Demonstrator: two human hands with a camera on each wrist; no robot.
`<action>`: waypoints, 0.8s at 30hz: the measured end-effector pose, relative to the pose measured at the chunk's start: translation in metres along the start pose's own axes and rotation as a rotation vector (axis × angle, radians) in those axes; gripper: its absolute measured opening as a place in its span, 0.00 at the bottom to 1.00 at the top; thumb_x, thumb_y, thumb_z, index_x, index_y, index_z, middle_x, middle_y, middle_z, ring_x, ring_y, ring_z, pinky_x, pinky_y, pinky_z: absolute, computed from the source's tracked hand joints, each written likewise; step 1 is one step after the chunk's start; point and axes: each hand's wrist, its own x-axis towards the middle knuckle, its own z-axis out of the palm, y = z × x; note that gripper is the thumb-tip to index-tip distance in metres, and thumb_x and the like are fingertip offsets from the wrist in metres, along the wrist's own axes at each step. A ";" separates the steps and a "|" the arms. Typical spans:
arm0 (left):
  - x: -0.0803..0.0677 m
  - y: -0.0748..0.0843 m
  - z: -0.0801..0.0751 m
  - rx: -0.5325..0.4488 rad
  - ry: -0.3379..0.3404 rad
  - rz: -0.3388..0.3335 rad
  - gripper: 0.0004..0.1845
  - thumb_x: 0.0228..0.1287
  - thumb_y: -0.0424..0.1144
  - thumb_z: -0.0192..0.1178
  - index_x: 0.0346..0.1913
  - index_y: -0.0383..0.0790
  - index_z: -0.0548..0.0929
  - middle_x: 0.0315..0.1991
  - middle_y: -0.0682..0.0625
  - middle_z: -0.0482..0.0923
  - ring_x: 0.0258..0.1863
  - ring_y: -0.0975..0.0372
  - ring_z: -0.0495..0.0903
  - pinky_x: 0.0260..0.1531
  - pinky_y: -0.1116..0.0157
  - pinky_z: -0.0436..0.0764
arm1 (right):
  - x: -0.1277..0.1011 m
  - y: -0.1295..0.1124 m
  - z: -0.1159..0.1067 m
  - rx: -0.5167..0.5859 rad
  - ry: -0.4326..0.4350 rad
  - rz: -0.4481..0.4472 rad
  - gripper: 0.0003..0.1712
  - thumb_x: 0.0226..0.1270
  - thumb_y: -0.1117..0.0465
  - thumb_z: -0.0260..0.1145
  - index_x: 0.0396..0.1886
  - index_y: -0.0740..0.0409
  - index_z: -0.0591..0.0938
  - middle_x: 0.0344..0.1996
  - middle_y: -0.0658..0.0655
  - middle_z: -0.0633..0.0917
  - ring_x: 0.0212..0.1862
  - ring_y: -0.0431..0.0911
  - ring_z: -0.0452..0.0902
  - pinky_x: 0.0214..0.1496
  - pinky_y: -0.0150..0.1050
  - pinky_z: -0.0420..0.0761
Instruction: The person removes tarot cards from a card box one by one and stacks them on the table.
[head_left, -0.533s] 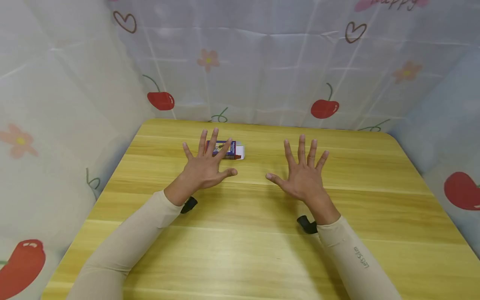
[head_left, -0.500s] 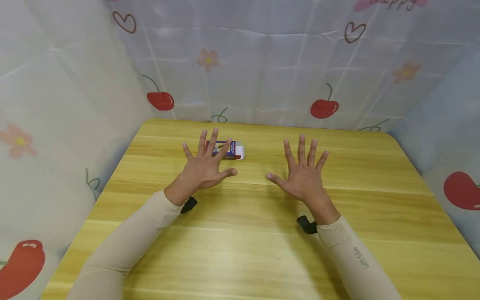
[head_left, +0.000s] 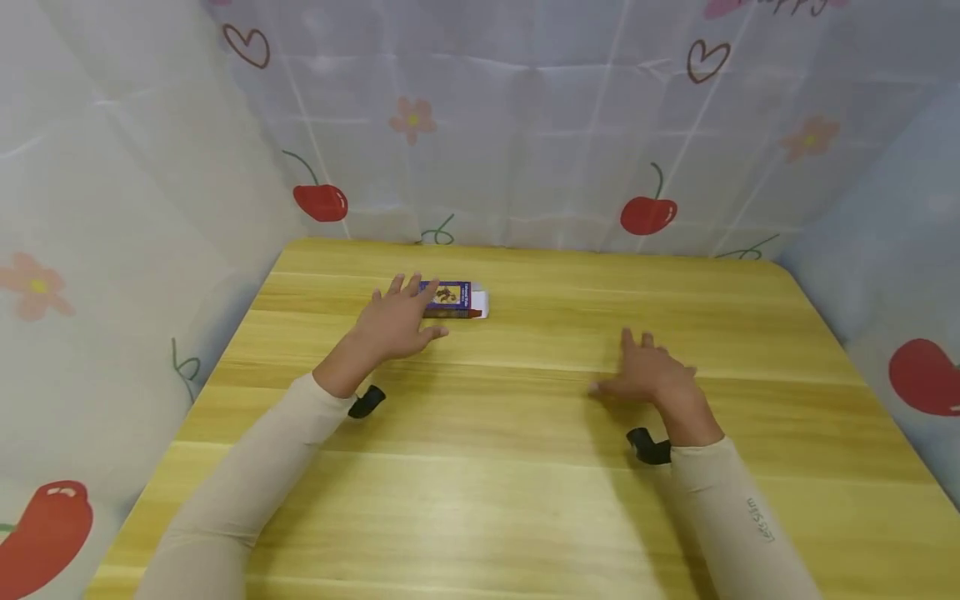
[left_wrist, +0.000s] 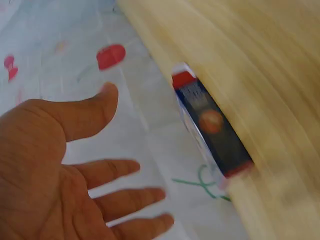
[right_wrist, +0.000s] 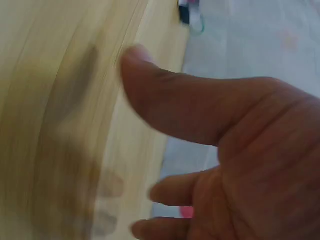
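Hands first: our left hand (head_left: 396, 321) hangs low over the far-left part of the counter (head_left: 525, 467), palm down, fingers spread and nearly straight, gripping nothing. Its fingertips reach the near-left end of the small box (head_left: 455, 300); whether they touch it, we cannot tell from the head view. In the left wrist view the palm (left_wrist: 55, 170) stands apart from the box (left_wrist: 212, 127), with a clear gap between the fingers and the carton.

The box lies flat on its broad face, long side parallel to the far counter edge. We judge that this flat pose keeps it stable and leaves its ends open to a pinch. It is dark blue with red end bands and a white flap on the right end. The flaps appear closed, so its contents are hidden from us.

Our right hand (head_left: 654, 375) hovers just above the counter, well apart from the box, fingers loosely extended and holding nothing; the right wrist view (right_wrist: 235, 150) is blurred.

A cherry-print sheet (head_left: 525, 125) walls the counter on three sides.
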 end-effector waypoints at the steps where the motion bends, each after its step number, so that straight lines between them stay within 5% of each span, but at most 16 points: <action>1: 0.003 -0.007 -0.002 -0.045 -0.017 -0.002 0.43 0.70 0.59 0.55 0.79 0.43 0.51 0.77 0.36 0.52 0.76 0.39 0.49 0.68 0.37 0.57 | -0.001 0.008 -0.001 -0.006 -0.048 0.011 0.66 0.60 0.33 0.66 0.76 0.74 0.44 0.72 0.83 0.47 0.71 0.77 0.48 0.66 0.76 0.53; 5: 0.021 -0.035 -0.004 -0.255 -0.041 -0.020 0.41 0.66 0.52 0.62 0.75 0.37 0.59 0.68 0.36 0.69 0.68 0.42 0.68 0.64 0.44 0.69 | -0.001 0.033 0.001 -0.034 -0.118 -0.016 0.66 0.57 0.36 0.70 0.72 0.82 0.51 0.68 0.87 0.53 0.69 0.77 0.54 0.66 0.66 0.64; 10: 0.046 -0.060 0.005 -0.386 -0.059 -0.005 0.46 0.61 0.51 0.68 0.75 0.36 0.58 0.66 0.33 0.66 0.66 0.43 0.68 0.63 0.44 0.70 | 0.002 0.042 0.004 -0.082 -0.081 -0.033 0.67 0.52 0.33 0.72 0.72 0.79 0.54 0.67 0.86 0.57 0.67 0.77 0.57 0.64 0.68 0.65; 18: 0.064 -0.067 0.020 -0.372 -0.102 0.007 0.57 0.50 0.50 0.76 0.77 0.39 0.52 0.71 0.31 0.55 0.69 0.43 0.62 0.69 0.43 0.62 | 0.000 0.042 0.009 -0.091 -0.048 -0.032 0.68 0.51 0.31 0.71 0.73 0.76 0.55 0.67 0.86 0.57 0.65 0.78 0.61 0.62 0.68 0.66; 24: 0.077 -0.065 0.021 -0.341 -0.067 0.082 0.54 0.50 0.48 0.77 0.75 0.37 0.57 0.71 0.34 0.61 0.68 0.45 0.64 0.71 0.47 0.60 | 0.004 0.041 0.006 -0.124 0.043 -0.025 0.65 0.44 0.31 0.76 0.67 0.76 0.66 0.56 0.78 0.77 0.52 0.70 0.77 0.50 0.61 0.77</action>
